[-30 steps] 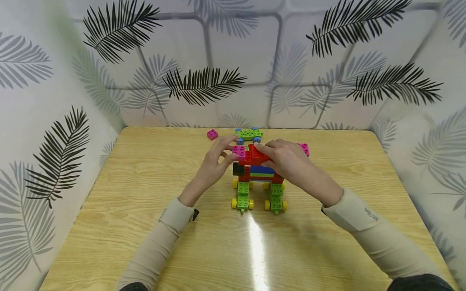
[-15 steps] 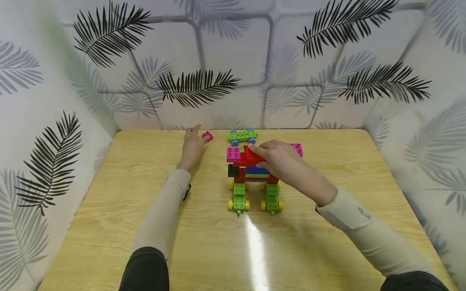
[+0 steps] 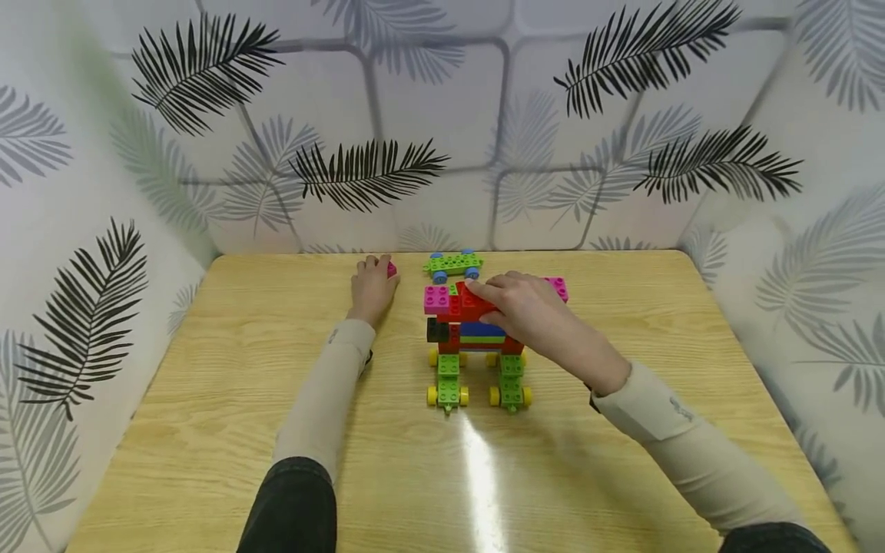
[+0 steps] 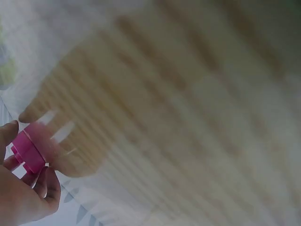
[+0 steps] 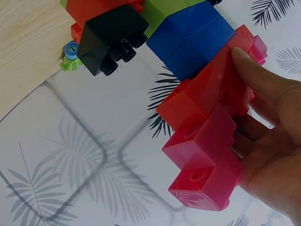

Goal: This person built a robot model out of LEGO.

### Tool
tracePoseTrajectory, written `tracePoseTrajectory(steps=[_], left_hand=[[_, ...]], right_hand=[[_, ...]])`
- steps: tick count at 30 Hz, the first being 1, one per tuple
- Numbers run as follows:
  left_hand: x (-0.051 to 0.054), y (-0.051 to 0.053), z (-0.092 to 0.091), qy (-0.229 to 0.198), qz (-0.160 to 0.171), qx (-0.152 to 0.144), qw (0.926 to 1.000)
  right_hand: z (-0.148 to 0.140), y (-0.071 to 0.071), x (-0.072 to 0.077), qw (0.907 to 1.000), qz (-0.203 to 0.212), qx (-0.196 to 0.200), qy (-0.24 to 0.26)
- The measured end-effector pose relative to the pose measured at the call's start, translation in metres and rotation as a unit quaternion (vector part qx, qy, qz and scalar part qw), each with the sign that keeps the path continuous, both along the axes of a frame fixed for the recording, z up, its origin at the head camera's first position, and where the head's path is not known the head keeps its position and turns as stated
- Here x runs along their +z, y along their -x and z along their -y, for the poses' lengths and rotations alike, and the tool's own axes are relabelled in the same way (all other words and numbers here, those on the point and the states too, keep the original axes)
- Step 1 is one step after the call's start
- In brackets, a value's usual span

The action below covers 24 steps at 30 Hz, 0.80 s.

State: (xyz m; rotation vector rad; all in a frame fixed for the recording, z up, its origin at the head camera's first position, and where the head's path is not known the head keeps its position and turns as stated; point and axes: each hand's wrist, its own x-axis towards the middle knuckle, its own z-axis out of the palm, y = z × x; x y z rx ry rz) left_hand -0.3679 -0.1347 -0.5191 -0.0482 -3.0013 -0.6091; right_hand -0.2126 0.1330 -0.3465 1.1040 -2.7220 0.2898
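Note:
My left hand [image 3: 372, 288] is at the table's back edge, pinching a small pink building brick [image 3: 392, 269] between thumb and fingers. The left wrist view shows that brick [image 4: 29, 149] held on both sides, studs towards the palm. My right hand [image 3: 535, 311] grips the top of a built brick model, thumb and fingers around its red bricks [image 5: 202, 89]. Pink bricks [image 5: 207, 160] jut from the model's top end. Below the red ones sit blue bricks [image 5: 188, 37] and a black brick [image 5: 110, 37]. Green wheeled bases [image 3: 448, 384] with yellow wheels carry the model.
Behind the model, a green wheeled base [image 3: 452, 265] with blue wheels stands near the wooden table's [image 3: 228, 369] back edge. A leaf-patterned wall covering [image 3: 429, 100] rises directly behind the table and along both sides.
My left hand has left the model's pink end, reached back and left to the loose pink brick, and now pinches it. My right hand stays on the model. The head view has shifted slightly.

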Motion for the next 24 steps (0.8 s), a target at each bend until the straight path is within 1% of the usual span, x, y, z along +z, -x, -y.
tracePoseTrajectory(steps=[2, 4, 6, 7, 9, 11, 12, 14, 17, 20, 22, 24], left_hand=[[0.002, -0.003, 0.001, 0.006, 0.0, -0.009, 0.9999], [0.005, -0.008, 0.001, 0.003, 0.005, -0.025, 0.9997], [0.009, -0.013, 0.001, -0.011, 0.01, -0.043, 0.999], [0.012, -0.016, 0.001, -0.023, 0.012, -0.05, 0.9984], [0.018, -0.022, 0.002, -0.061, 0.007, -0.063, 0.9961], [0.028, -0.028, 0.003, -0.111, -0.005, -0.082, 0.9904], [0.033, -0.031, 0.004, -0.135, -0.013, -0.092, 0.9864], [0.049, -0.04, 0.005, -0.191, -0.032, -0.115, 0.9744], [0.077, -0.06, 0.005, -0.252, -0.05, -0.145, 0.9556], [0.103, -0.086, 0.002, -0.283, -0.065, -0.184, 0.939], [0.115, -0.103, 0.0, -0.297, -0.073, -0.216, 0.9275], [0.123, -0.118, -0.003, -0.304, -0.079, -0.248, 0.9167]], right_hand=[[0.001, 0.0, 0.0, 1.0, 0.001, 0.0, 0.0], [0.001, 0.0, 0.001, 1.0, -0.001, 0.001, 0.001], [0.001, -0.001, 0.001, 1.0, -0.003, 0.002, 0.002], [0.002, -0.001, 0.001, 1.0, -0.003, 0.002, 0.002], [0.002, -0.001, 0.001, 1.0, -0.003, 0.004, 0.002], [0.002, -0.001, 0.001, 1.0, -0.002, 0.004, 0.003], [0.002, 0.0, 0.0, 1.0, -0.001, 0.003, 0.004], [0.002, 0.0, -0.001, 1.0, 0.0, 0.003, 0.005], [0.001, 0.002, -0.003, 0.9999, -0.003, 0.005, 0.009], [0.001, 0.002, -0.003, 0.9999, -0.007, 0.009, 0.011], [0.001, 0.002, -0.003, 0.9998, -0.007, 0.011, 0.012], [0.001, 0.002, -0.003, 0.9999, -0.006, 0.011, 0.01]])
